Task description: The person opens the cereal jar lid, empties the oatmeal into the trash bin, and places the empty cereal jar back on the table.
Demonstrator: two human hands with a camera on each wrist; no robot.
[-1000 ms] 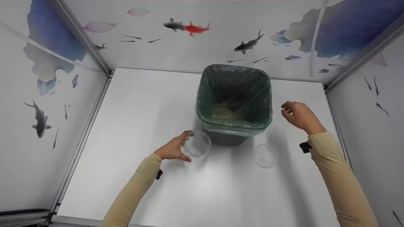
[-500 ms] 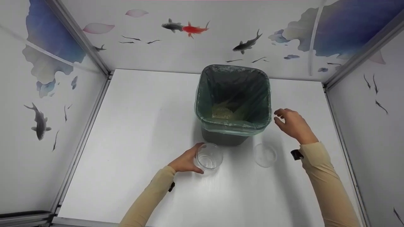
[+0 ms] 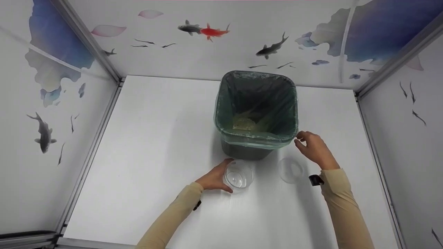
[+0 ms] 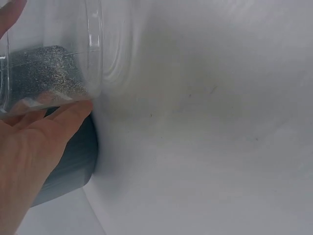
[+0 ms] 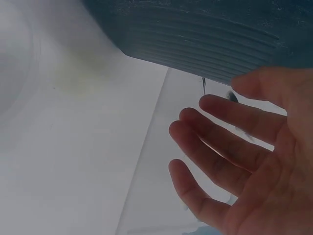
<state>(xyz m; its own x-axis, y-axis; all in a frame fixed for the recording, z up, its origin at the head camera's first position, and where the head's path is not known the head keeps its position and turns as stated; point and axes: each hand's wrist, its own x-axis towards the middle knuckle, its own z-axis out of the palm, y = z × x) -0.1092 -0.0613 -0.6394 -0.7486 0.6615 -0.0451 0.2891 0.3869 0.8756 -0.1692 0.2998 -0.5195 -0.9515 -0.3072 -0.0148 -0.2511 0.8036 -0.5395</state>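
Observation:
My left hand (image 3: pixel 215 179) grips a clear round plastic tub (image 3: pixel 239 175) from its left side, thumb toward me and fingers on the far side. The tub stands upright, close in front of the bin (image 3: pixel 247 151), which has a green bag liner. In the left wrist view, the curled fingers (image 4: pixel 73 115) lie against the tub wall (image 4: pixel 95 44). My right hand (image 3: pixel 314 148) is by the bin's front right corner, fingers loosely bent and holding nothing. Below it on the table lies a clear round lid (image 3: pixel 290 171), partly visible in the right wrist view as well.
Inside the bin liner is a pale, crumbly heap (image 3: pixel 244 123). The white table (image 3: pixel 152 138) is bounded by panels (image 3: pixel 214 57) printed with fish at the back and sides. Metal rails (image 3: pixel 91 152) run along its edges.
My left hand has shifted right and toward me with the tub, which was tilted and is now upright. My right hand has come nearer the bin's front right corner and the lid.

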